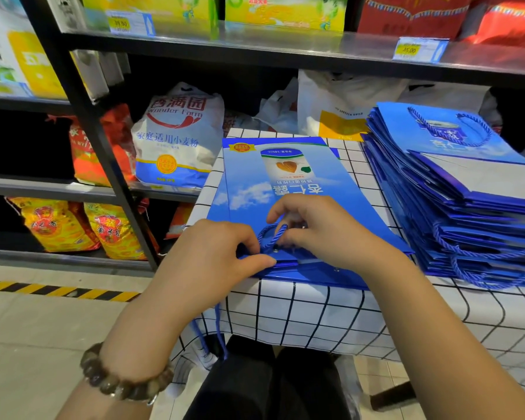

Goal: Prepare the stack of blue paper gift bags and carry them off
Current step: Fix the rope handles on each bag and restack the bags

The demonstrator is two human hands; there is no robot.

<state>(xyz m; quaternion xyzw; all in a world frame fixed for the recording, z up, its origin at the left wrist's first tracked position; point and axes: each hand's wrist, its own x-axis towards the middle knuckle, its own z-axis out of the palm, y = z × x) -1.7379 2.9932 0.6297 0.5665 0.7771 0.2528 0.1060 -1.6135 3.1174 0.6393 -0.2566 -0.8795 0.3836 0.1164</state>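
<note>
Where the head view looks down, a table (315, 313) in checked cloth fills the near right. One blue bag (285, 189) lies flat at its near edge, print up, mouth toward the person.

Left hand (222, 253): fingers curled, thumb and forefinger pinching the bag's near rim just beside an eyelet (275, 251).

Right hand (315, 228): fingers curled in, tips pinching the blue cord (272, 234) that loops up from that eyelet. The two hands sit close together.

Stack (455, 189) of like bags rests on the table to the right, just beside the flat bag, with cords trailing over its near side.

Bead bracelet (119, 380) on the left wrist.

Behind the table stands a shelf (82, 122); a flour sack (176, 137) stands on it, near the bag's far corner.
</note>
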